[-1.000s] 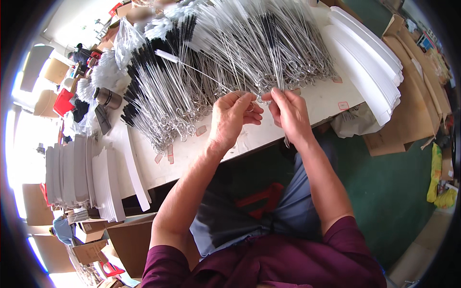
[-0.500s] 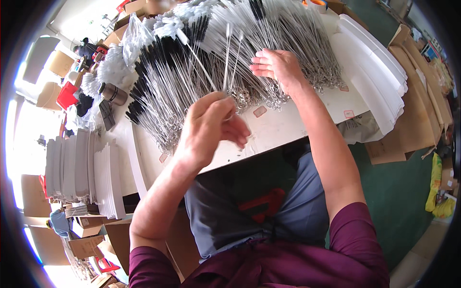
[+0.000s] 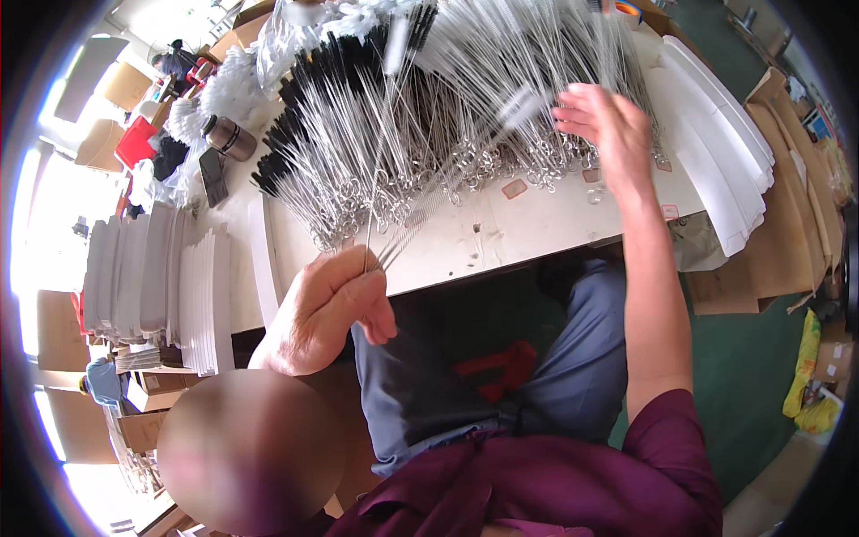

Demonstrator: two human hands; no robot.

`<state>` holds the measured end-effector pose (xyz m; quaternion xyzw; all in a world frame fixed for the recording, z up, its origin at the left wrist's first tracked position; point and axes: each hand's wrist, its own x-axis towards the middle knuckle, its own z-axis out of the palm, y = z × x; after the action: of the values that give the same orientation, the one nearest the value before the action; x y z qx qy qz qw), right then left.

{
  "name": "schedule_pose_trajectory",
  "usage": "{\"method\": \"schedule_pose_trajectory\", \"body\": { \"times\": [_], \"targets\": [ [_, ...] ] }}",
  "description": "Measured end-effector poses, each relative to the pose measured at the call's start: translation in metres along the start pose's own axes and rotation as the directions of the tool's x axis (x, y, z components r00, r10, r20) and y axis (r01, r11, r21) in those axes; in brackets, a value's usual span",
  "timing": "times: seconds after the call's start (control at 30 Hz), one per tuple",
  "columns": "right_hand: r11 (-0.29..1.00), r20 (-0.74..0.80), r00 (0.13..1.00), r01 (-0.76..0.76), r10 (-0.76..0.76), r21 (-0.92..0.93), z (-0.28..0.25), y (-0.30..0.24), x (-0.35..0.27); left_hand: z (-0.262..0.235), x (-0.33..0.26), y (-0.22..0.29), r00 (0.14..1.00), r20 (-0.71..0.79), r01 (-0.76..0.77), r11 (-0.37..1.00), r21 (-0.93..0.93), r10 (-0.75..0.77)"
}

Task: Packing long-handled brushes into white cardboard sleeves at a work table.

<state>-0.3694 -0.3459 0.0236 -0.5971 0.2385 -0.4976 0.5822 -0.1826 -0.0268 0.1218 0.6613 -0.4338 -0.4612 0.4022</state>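
Note:
A few thin wire-handled brushes with whitish heads point(image 3: 522, 107) fan out from my left hand point(image 3: 331, 300). That hand is closed round the lower ends of their wires, just off the table's front edge. Motion smears the brush heads. My right hand point(image 3: 617, 139) is raised over the right part of the brush heap, fingers stretched and slightly apart, holding nothing. One blurred brush head is close to its fingertips; whether they touch I cannot tell. Beneath lie dense bunches of wire brushes point(image 3: 403, 134), some with black bristles, others pale, their looped ends toward me.
The white table point(image 3: 483, 242) carries stacked white card strips point(image 3: 716, 134) on the right and more white stacks point(image 3: 201, 304) on the left. A dark bottle point(image 3: 228, 137) and a phone point(image 3: 213, 177) stand at the left. Flattened cardboard point(image 3: 787, 197) leans beyond the right edge.
My left hand has drawn back toward me and to the left, swinging the brushes rightward. My right hand has moved right, fingers still spread. The view has shifted slightly.

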Motion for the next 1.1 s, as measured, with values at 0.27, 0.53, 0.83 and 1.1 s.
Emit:
{"method": "schedule_pose_trajectory", "body": {
  "times": [0.27, 0.53, 0.83, 1.1],
  "targets": [
    [0.821, 0.396, 0.894, 0.382, -0.211, -0.425, 0.018, -0.068, -0.066, 0.001, 0.004, -0.002, 0.909, 0.399, -0.055, 0.916, 0.397, -0.119],
    [0.906, 0.769, 0.489, -0.129, 0.412, -0.403, 0.047, -0.036, -0.133, -0.002, 0.023, -0.001, 0.864, 0.438, 0.083, 0.927, 0.365, -0.250],
    [0.696, 0.672, 0.395, -0.671, 0.626, -0.254, 0.041, -0.024, -0.165, -0.012, 0.023, -0.046, 0.959, 0.256, 0.159, 0.979, -0.128, -0.122],
    [0.719, 0.619, 0.472, -0.657, 0.627, -0.227, 0.045, -0.018, -0.180, -0.001, 0.027, -0.075, 0.996, 0.065, 0.078, 0.892, -0.446, -0.055]
  ]
}}
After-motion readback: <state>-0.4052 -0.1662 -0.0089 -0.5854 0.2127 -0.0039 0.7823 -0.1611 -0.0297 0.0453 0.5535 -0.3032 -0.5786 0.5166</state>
